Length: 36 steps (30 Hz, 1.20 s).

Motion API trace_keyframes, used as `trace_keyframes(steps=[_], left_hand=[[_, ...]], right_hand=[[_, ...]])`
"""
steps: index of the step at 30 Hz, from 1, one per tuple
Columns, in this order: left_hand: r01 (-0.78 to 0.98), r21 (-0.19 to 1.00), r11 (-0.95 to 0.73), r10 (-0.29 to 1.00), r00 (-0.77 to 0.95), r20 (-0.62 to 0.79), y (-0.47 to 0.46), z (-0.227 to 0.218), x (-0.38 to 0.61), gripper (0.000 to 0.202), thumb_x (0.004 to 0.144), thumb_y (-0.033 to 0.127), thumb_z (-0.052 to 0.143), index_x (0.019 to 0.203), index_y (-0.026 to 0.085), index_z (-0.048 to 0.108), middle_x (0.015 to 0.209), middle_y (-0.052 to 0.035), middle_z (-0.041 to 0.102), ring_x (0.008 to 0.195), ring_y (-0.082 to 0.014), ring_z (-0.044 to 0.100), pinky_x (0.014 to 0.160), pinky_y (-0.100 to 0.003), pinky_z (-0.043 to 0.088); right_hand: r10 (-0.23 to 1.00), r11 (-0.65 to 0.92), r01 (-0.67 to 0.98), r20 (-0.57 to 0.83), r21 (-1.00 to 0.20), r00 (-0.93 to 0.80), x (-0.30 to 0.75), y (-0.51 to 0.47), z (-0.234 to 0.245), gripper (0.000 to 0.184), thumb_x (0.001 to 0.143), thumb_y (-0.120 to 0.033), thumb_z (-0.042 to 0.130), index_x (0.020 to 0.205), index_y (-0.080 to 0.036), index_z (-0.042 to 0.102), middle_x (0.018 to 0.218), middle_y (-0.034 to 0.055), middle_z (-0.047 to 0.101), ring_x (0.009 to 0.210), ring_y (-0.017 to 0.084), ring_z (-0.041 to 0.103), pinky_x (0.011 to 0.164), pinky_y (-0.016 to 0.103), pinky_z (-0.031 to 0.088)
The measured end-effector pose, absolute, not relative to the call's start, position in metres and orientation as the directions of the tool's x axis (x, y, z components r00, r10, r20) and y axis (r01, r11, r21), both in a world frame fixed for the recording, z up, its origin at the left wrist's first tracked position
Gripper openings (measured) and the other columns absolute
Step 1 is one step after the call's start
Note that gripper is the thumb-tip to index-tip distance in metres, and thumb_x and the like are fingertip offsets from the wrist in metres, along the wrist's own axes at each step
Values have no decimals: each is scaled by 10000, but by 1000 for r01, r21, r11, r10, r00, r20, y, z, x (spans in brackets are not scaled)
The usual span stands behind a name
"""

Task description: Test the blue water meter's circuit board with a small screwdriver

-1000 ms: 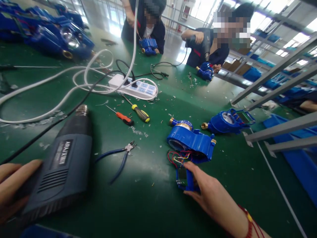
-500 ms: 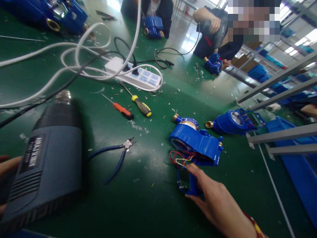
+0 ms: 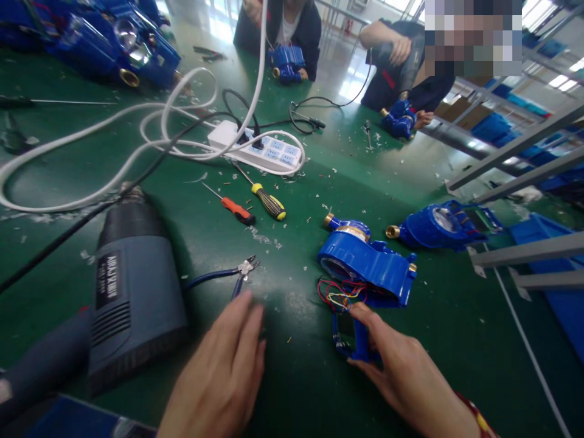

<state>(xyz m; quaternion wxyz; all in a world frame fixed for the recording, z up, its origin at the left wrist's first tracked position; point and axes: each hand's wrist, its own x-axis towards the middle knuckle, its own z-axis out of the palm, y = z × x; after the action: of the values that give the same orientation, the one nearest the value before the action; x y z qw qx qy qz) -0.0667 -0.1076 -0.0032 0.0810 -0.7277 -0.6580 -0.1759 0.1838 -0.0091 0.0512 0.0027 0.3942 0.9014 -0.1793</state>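
My right hand (image 3: 406, 371) pinches a small blue housing (image 3: 361, 340) with a dark display between thumb and fingers. Thin red, white and yellow wires (image 3: 340, 294) run from it to a blue water meter (image 3: 365, 258) lying on the table. My left hand (image 3: 221, 365) is stretched out, slightly blurred and holding nothing. Its fingers cover part of the side cutters (image 3: 247, 266), so one blue handle is mostly hidden; whether they touch cannot be seen. Left of that hand, a grey heat gun (image 3: 137, 292) lies on the table.
An orange screwdriver (image 3: 237, 210), a yellow-black screwdriver (image 3: 270, 202) and a white power strip (image 3: 255, 148) with looped cables lie farther back. A second water meter (image 3: 433, 225) lies at right by a metal rack (image 3: 533, 250). Two people work across the green table (image 3: 292, 389).
My left hand has let go of the heat gun and moved right, to the side cutters. My right hand keeps its hold on the blue housing. The view has shifted left.
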Motion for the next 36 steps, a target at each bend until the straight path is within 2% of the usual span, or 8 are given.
trace_keyframes(steps=[4, 8, 12, 16, 20, 25, 31, 36], left_hand=[[999, -22, 50, 972, -44, 233, -65, -9, -52, 491, 822, 206, 490, 1269, 20, 403, 1405, -289, 236, 1307, -391, 267, 1047, -461, 325], [970, -26, 241, 954, -232, 189, -52, -10, -58, 450, 828, 156, 447, 1235, -33, 420, 1303, -343, 351, 1203, -475, 367, 958, -566, 346], [979, -25, 201, 969, -194, 155, -56, -10, -53, 400, 824, 94, 396, 1207, 23, 488, 1203, -248, 520, 1060, -391, 511, 817, -484, 459], [996, 26, 84, 981, -88, 171, -38, 5, -42, 370, 882, 275, 409, 1216, 153, 509, 1293, -127, 501, 1140, -254, 497, 931, -360, 445], [928, 65, 366, 901, -371, 224, 16, 26, -53, 455, 900, 300, 366, 1316, 115, 356, 1274, -196, 466, 1108, -280, 509, 879, -416, 460], [809, 98, 579, 785, -586, 201, 59, 19, -76, 327, 865, 371, 481, 1069, 118, 518, 1108, -114, 533, 951, -209, 558, 746, -379, 511], [858, 194, 476, 842, -508, 181, 24, 10, -67, 225, 866, 280, 466, 1001, 106, 511, 1021, -103, 530, 855, -184, 555, 695, -339, 506], [900, 346, 264, 896, -362, 258, -45, 16, -47, 333, 853, 241, 428, 1161, 116, 438, 1031, -100, 551, 938, -203, 534, 849, -342, 460]], right_hand=[[703, 626, 705, -149, -334, -695, 181, -7, 54, 622, 727, -49, 612, 1268, -172, 331, 1263, 135, 554, 1116, 234, 574, 896, 366, 532], [699, 637, 699, -138, -326, -701, 183, -6, 53, 617, 729, -53, 591, 1275, -166, 329, 1259, 143, 557, 1098, 241, 586, 882, 370, 539], [680, 674, 678, -110, -293, -725, 187, -6, 48, 605, 745, -72, 559, 1293, -158, 316, 1252, 148, 565, 1084, 245, 595, 861, 365, 546], [654, 720, 646, -61, -256, -754, 189, -5, 44, 598, 732, -71, 544, 1284, -131, 322, 1214, 164, 590, 1050, 250, 615, 822, 347, 562], [650, 728, 640, -48, -245, -758, 189, -5, 43, 606, 720, -73, 565, 1277, -128, 332, 1194, 167, 603, 1016, 253, 635, 805, 344, 571], [672, 689, 655, -64, -311, -737, 190, -5, 46, 614, 737, -87, 576, 1292, -141, 319, 1249, 163, 562, 1096, 254, 587, 881, 381, 535], [717, 587, 681, -110, -437, -689, 198, -5, 47, 583, 776, -122, 542, 1304, -154, 296, 1242, 151, 557, 1118, 249, 569, 903, 396, 524], [776, 466, 734, -171, -494, -608, 206, -16, 36, 588, 784, -190, 546, 1303, -168, 269, 1190, 137, 583, 1017, 238, 629, 827, 355, 566]])
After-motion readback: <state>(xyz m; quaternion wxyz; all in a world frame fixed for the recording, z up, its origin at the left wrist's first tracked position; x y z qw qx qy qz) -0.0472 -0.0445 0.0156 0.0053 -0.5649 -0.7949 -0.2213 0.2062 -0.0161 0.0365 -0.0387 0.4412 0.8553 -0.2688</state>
